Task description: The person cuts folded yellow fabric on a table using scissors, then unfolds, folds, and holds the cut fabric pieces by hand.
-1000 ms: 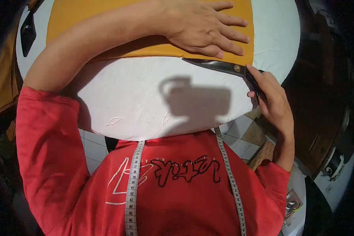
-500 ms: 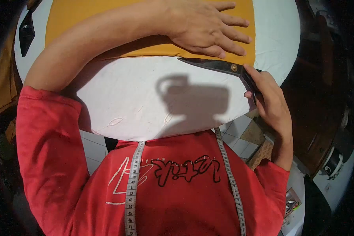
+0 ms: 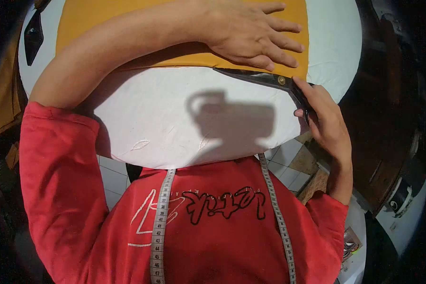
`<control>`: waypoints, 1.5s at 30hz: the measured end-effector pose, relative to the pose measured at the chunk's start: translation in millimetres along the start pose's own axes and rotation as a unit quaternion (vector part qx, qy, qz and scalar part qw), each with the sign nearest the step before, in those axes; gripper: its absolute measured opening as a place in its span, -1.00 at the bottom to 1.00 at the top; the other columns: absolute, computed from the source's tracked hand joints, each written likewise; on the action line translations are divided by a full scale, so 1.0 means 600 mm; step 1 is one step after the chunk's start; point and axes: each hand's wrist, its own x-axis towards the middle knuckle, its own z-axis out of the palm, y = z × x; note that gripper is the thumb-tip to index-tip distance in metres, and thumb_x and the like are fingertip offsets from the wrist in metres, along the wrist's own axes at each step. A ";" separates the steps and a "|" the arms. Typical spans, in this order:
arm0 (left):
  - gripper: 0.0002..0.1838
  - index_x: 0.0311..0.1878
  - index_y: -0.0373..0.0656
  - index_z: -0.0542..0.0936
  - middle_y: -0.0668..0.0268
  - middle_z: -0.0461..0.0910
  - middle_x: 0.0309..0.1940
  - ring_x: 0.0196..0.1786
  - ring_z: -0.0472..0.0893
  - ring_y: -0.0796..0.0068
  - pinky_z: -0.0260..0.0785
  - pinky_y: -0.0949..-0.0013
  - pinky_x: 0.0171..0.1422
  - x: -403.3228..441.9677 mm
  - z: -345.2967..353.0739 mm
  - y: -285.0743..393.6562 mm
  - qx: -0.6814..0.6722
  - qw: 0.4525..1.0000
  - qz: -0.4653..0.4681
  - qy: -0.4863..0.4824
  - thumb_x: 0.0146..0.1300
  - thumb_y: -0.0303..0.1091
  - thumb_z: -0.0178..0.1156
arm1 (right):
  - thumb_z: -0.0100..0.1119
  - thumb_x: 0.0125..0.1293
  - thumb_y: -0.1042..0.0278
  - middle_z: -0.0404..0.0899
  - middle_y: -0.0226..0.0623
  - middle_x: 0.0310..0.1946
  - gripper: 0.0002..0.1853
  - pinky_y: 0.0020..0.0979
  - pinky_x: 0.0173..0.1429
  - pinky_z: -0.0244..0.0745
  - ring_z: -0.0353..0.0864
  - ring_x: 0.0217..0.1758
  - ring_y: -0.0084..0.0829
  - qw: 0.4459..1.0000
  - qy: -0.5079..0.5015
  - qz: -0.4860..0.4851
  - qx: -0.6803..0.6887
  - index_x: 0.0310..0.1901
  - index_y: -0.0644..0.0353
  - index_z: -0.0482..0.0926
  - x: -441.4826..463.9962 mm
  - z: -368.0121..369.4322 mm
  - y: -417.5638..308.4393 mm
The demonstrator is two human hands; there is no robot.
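Note:
A mustard-yellow fabric (image 3: 99,33) lies over a white padded surface (image 3: 146,104). My left hand (image 3: 253,35) rests palm down on the fabric, fingers spread towards the right. In my right hand (image 3: 327,118), fingers are wrapped around the handles of black fabric scissors (image 3: 255,77). The scissor blades point left along the fabric's near edge, just below my left thumb. Whether some fabric sits between the blades, I cannot tell. A measuring tape (image 3: 157,227) hangs down both sides of my red shirt.
At the upper left, a dark diamond-shaped object (image 3: 33,39) lies on the white surface. More mustard cloth (image 3: 4,99) hangs beyond the left edge. To the right stands a dark brown surface (image 3: 378,123); white floor tiles (image 3: 281,156) show below the padded edge.
The scissors and both hands stay nearly in place. The fabric and white surface appear shifted very slightly in view.

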 end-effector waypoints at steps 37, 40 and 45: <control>-0.35 0.62 -0.01 0.29 0.12 0.18 0.66 0.72 0.06 -0.01 -0.31 -0.23 0.81 -0.041 -0.038 0.022 -0.040 0.997 0.009 -0.069 0.68 0.07 -0.43 | 0.27 0.27 0.65 0.54 -0.18 -0.14 -0.37 -0.30 -0.04 0.45 0.49 -0.17 -0.24 1.000 0.012 -0.004 -0.019 0.42 0.27 0.46 -0.007 0.033 -0.019; -0.35 0.62 -0.01 0.29 0.12 0.19 0.66 0.72 0.06 -0.01 -0.31 -0.23 0.81 -0.036 -0.033 0.023 -0.040 0.997 0.008 -0.067 0.68 0.07 -0.43 | 0.27 0.27 0.65 0.53 -0.19 -0.16 -0.36 -0.30 -0.04 0.45 0.49 -0.17 -0.24 1.000 0.012 0.008 -0.016 0.42 0.27 0.46 -0.014 0.032 -0.014; -0.36 0.62 -0.01 0.29 0.12 0.19 0.66 0.72 0.06 -0.02 -0.30 -0.23 0.81 -0.054 -0.044 0.013 -0.039 0.998 -0.001 -0.058 0.68 0.07 -0.42 | 0.21 0.15 0.77 0.58 -0.15 -0.05 -0.25 -0.35 0.04 0.43 0.50 -0.11 -0.23 1.000 -0.010 0.008 -0.019 0.46 0.28 0.44 0.010 0.012 -0.028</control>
